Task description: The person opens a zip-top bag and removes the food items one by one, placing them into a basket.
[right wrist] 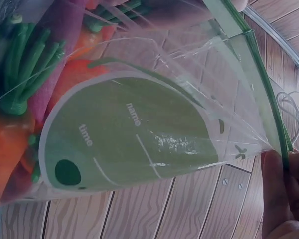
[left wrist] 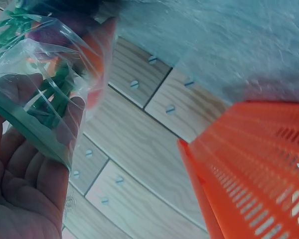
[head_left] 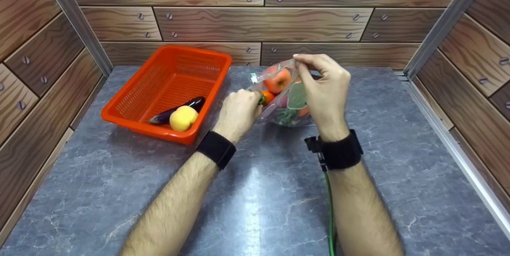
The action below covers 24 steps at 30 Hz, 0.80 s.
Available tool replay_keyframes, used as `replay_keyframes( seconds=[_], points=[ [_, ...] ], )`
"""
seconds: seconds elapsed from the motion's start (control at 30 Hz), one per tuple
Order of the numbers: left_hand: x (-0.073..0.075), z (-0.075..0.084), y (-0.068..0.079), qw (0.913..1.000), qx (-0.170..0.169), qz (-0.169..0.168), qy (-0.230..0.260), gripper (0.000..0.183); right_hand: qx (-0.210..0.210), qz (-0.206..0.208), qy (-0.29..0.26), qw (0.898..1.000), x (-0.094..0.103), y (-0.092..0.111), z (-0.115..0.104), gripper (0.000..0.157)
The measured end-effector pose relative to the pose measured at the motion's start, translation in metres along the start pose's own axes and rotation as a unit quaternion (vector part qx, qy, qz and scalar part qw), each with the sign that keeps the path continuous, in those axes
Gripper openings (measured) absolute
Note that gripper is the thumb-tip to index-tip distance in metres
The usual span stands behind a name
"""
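A clear zip bag with a green seal strip and a printed green label holds several fruits and vegetables. Inside show a red apple, a purple vegetable and a carrot with green stalks. My left hand reaches into the bag's mouth, thumb and fingertips behind the clear film in the left wrist view. Its fingers pinch the green stalks of an orange carrot. With thumb and forefinger, my right hand grips the bag's corner by the strip and lifts that side.
Left of the bag stands an orange plastic basket with slotted walls. An eggplant and a yellow fruit lie in its near right corner. Wood-patterned walls enclose the grey marbled table. A green cable runs along my right forearm.
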<state>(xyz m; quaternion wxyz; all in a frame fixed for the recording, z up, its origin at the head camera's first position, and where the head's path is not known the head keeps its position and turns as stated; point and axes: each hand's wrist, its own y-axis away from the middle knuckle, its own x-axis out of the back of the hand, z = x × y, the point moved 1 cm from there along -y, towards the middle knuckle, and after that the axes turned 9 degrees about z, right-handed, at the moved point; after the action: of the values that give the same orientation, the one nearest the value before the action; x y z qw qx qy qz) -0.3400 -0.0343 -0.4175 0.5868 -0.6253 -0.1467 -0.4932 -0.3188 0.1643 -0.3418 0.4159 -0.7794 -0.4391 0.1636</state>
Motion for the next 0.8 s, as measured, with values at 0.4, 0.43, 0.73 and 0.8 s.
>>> replay_keyframes(
  seconds=[0.4, 0.43, 0.73, 0.8],
  points=[
    [0.002, 0.004, -0.014, 0.9857, -0.019, -0.102, 0.133, 0.019, -0.037, 0.039, 0.016, 0.998, 0.01, -0.007, 0.001, 0.016],
    [0.004, 0.004, -0.015, 0.9844, -0.018, -0.105, 0.14, 0.021, -0.038, 0.042, 0.022, 0.998, 0.011, -0.007, 0.003, 0.016],
    [0.022, -0.002, -0.028, 0.9819, -0.012, -0.074, 0.174, 0.026, -0.104, 0.05, -0.035, 0.993, 0.019, -0.016, 0.014, 0.016],
    [0.026, -0.003, -0.03, 0.9822, -0.019, -0.062, 0.176, 0.027, -0.118, 0.052, -0.05, 0.99, 0.02, -0.018, 0.015, 0.015]
  ],
)
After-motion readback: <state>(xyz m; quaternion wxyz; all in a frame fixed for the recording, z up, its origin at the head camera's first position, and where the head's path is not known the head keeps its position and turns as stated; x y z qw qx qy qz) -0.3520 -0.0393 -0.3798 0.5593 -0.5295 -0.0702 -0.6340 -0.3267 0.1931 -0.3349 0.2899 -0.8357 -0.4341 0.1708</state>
